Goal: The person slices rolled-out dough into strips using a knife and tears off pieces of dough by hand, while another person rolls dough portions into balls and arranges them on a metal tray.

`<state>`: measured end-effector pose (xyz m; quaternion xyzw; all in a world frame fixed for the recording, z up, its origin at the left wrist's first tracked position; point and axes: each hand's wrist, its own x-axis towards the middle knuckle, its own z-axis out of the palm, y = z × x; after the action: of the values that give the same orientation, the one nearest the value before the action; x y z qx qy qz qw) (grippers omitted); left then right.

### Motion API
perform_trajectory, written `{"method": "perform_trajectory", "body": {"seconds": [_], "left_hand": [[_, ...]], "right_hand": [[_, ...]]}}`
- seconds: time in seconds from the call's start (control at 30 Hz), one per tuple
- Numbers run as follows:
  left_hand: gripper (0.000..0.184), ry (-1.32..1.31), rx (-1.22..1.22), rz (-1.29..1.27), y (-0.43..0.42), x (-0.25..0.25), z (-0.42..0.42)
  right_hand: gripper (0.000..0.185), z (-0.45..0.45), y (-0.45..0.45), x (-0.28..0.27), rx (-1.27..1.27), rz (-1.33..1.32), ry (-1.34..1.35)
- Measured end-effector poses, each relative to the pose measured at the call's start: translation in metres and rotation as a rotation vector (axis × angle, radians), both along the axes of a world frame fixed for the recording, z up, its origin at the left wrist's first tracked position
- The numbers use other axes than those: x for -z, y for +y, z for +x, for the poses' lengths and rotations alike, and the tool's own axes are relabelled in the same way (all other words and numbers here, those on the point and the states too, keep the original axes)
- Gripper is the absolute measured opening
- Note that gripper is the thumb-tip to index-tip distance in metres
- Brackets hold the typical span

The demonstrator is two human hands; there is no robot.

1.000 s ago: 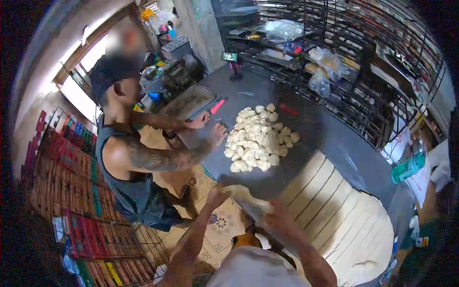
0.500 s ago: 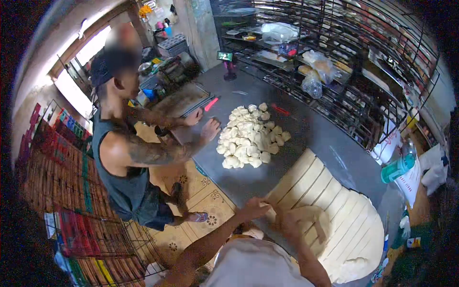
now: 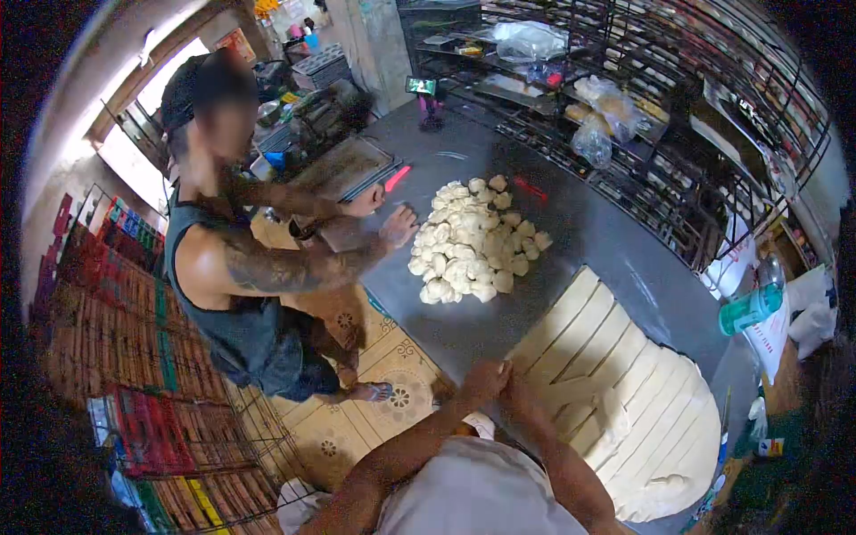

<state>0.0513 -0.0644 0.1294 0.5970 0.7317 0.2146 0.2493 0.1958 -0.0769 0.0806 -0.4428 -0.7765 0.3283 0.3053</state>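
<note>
My left hand (image 3: 484, 380) is closed at the near edge of the grey table (image 3: 437, 334), beside the dough sheet. Against it, my right hand (image 3: 520, 392) is also closed, near the sheet's left corner. What either hand holds is too small and hidden to name. A large pale dough sheet (image 3: 660, 406), cut into long strips, lies to the right of my hands. Beyond them, a heap of small dough pieces (image 3: 468, 241) rests on the table.
A co-worker (image 3: 259, 267) stands at the left, hands at the table edge. Pink scraper (image 3: 398, 178), metal trays (image 3: 352, 169) and a small phone on a stand (image 3: 422, 87) are farther back. A teal bottle (image 3: 751, 309) is right; dark racks (image 3: 624, 80) stand behind.
My hands have come together; the dough strip stretched between them earlier no longer shows there. The right hand first moved over the sheet. The co-worker's head has turned toward the table.
</note>
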Motion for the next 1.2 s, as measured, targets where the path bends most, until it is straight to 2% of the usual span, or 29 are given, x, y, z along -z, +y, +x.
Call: {"method": "perform_trajectory", "body": {"seconds": [0.13, 0.3, 0.33, 0.37, 0.4, 0.43, 0.47, 0.5, 0.53, 0.57, 0.6, 0.67, 0.7, 0.77, 0.8, 0.93, 0.97, 1.1, 1.2], "left_hand": [[0.046, 0.144, 0.052, -0.083, 0.011, -0.009, 0.014], [0.031, 0.042, -0.017, -0.191, 0.019, -0.028, 0.024], [0.029, 0.021, -0.032, -0.211, 0.019, -0.029, 0.024], [0.029, 0.017, -0.025, -0.216, 0.036, 0.065, 0.000], [0.031, -0.722, 0.170, 0.071, 0.037, 0.158, -0.011], [0.039, -1.451, 0.362, 0.384, 0.090, 0.231, -0.021], [0.039, -1.458, 0.359, 0.386, 0.082, 0.151, -0.022], [0.067, -0.925, -0.028, 0.390, 0.088, 0.039, -0.013], [0.067, -0.930, -0.020, 0.400, 0.102, -0.011, -0.019], [0.056, -0.604, 0.177, 0.531, 0.111, -0.058, -0.028], [0.045, -0.264, 0.360, 0.640, 0.113, -0.076, -0.038], [0.047, -0.490, 0.518, 0.400, 0.082, -0.064, -0.062], [0.047, -0.478, 0.506, 0.402, 0.080, -0.064, -0.068], [0.042, -0.381, 0.415, 0.325, 0.066, -0.055, -0.038], [0.041, -0.336, 0.369, 0.293, 0.054, -0.050, -0.032], [0.038, -0.135, 0.170, 0.110, 0.032, -0.036, -0.006], [0.039, -0.083, 0.127, 0.074, 0.029, -0.031, 0.003], [0.046, 0.094, -0.008, -0.094, 0.013, -0.025, 0.024], [0.049, 0.099, 0.060, -0.174, 0.018, -0.034, 0.024]], "right_hand": [[0.057, 0.015, 0.001, 0.001, 0.005, -0.072, 0.115], [0.056, 0.038, 0.002, -0.009, 0.078, -0.141, 0.202], [0.053, 0.042, 0.006, -0.022, 0.003, -0.221, 0.152], [0.051, 0.044, 0.012, -0.045, -0.076, -0.307, 0.102], [0.048, 0.045, 0.015, -0.061, -0.156, -0.395, 0.055], [0.046, 0.041, 0.024, -0.079, -0.238, -0.475, 0.011], [0.046, 0.035, 0.033, -0.092, -0.238, -0.477, 0.003], [0.046, 0.026, 0.038, -0.108, -0.099, -0.487, -0.090], [0.046, 0.012, 0.053, -0.124, 0.044, -0.475, -0.175], [0.046, -0.003, 0.065, -0.138, 0.190, -0.463, -0.251], [0.047, -0.012, 0.068, -0.143, 0.330, -0.457, -0.324], [0.045, -0.003, 0.068, -0.061, 0.120, -0.104, 0.176], [0.045, -0.006, 0.059, -0.061, 0.106, -0.105, 0.183], [0.045, 0.002, 0.043, -0.062, -0.193, -0.247, 0.212], [0.045, 0.011, 0.040, -0.052, -0.204, -0.242, 0.205], [0.055, 0.026, 0.013, 0.000, 0.051, -0.147, -0.394], [0.055, 0.024, 0.016, -0.005, 0.044, -0.139, -0.389], [0.052, 0.023, 0.002, -0.030, -0.017, -0.013, 0.168], [0.053, 0.033, 0.009, -0.017, -0.020, -0.111, 0.122]]}}
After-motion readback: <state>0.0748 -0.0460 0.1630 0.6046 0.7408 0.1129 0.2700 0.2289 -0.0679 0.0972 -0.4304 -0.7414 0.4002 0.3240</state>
